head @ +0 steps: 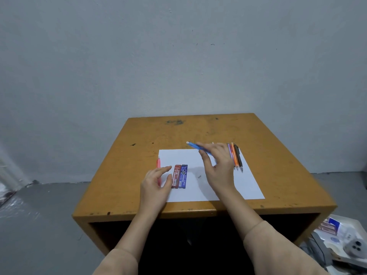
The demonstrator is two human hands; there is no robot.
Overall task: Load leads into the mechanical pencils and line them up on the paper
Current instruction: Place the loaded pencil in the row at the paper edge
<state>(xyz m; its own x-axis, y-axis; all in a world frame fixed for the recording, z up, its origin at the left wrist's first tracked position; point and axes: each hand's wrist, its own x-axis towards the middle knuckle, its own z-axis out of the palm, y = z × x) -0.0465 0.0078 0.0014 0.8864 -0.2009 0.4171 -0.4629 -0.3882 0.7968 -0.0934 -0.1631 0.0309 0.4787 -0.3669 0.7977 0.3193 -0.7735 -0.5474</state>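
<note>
Left hand (156, 185) relaxed, empty, beside red lead case (176, 176); right hand (217, 167) pinches blue pencil (196, 146) over paper (248, 187).

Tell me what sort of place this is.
Likely a bare room used as a makeshift workspace: a scuffed yellow table before a plain grey wall, grey floor, clutter piled at right.
</note>
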